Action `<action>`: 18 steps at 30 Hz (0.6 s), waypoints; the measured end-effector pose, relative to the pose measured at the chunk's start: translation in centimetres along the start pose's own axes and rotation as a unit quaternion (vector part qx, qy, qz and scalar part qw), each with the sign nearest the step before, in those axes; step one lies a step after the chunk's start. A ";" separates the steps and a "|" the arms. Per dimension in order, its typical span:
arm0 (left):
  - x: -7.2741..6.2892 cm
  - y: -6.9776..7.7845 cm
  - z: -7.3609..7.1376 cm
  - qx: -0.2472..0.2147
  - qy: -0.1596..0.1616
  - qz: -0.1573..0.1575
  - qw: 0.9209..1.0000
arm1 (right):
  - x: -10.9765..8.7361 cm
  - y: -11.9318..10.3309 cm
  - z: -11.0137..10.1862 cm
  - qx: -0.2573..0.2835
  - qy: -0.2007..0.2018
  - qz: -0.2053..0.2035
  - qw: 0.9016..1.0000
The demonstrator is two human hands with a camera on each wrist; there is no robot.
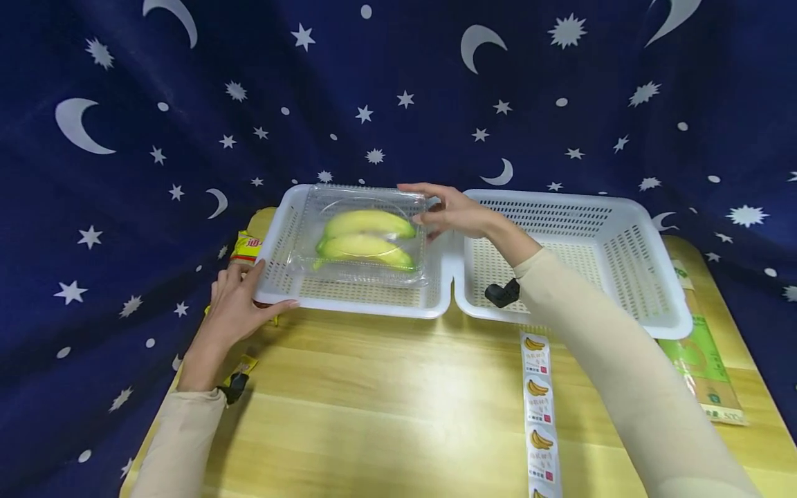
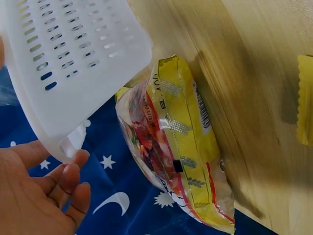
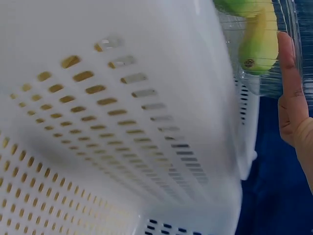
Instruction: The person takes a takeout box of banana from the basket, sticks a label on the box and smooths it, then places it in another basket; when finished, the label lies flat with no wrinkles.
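Two greenish-yellow bananas (image 1: 367, 238) lie in a clear plastic box (image 1: 373, 273) that sits inside the left white basket (image 1: 367, 304). My right hand (image 1: 451, 214) grips the box's right edge, fingers over the top and thumb lower down. In the right wrist view a straight finger (image 3: 288, 68) lies against the clear box (image 3: 291, 19) beside a banana (image 3: 259, 44). My left hand (image 1: 239, 304) rests against the basket's front-left corner, thumb along the front rim. The left wrist view shows the left hand (image 2: 39, 196) with relaxed fingers under the left basket's corner (image 2: 73, 63).
A second white basket (image 1: 647, 290) stands touching the first on its right. A strip of banana stickers (image 1: 538, 408) lies on the wooden table. A yellow snack bag (image 2: 181, 147) lies left of the baskets, and a green packet (image 1: 703, 360) near the right edge. Star-patterned cloth hangs behind.
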State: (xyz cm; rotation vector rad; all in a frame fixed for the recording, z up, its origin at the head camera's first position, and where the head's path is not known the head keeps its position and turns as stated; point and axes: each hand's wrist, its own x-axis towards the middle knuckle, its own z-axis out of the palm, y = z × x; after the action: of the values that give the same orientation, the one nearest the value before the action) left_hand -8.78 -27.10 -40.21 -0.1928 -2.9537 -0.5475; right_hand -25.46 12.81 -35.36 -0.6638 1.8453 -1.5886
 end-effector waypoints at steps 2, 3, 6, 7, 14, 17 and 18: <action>0.0 0.0 -0.1 0.003 -0.002 -0.003 1.000 | -1.0 -0.5 0.0 0.007 0.003 -0.001 1.000; 0.0 0.0 -0.2 0.003 -0.003 -0.003 1.000 | -1.5 -0.7 0.0 0.009 0.005 -0.001 1.000; -0.2 0.0 -0.1 0.003 -0.004 -0.011 1.000 | -3.2 -1.4 0.1 -0.005 0.008 0.000 1.000; -0.3 0.0 -0.1 0.003 -0.005 -0.013 1.000 | -3.8 -1.6 0.3 -0.013 0.010 -0.002 1.000; -0.2 -0.1 -0.3 -0.001 -0.002 -0.002 1.000 | -9.5 -2.5 1.3 -0.070 0.035 -0.044 0.996; 0.0 -0.1 -0.2 -0.002 0.001 0.002 1.000 | -12.0 -2.3 1.8 -0.085 0.046 -0.047 0.994; 0.0 -0.1 -0.2 -0.002 0.000 0.001 1.000 | -12.8 -2.2 2.0 -0.090 0.048 -0.048 0.994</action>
State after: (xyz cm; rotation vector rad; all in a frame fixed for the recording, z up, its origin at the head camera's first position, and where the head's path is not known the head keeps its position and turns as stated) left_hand -8.81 -27.28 -40.07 -0.1971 -2.9513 -0.5544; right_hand -15.21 20.29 -31.84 -0.7780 2.0746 -1.5500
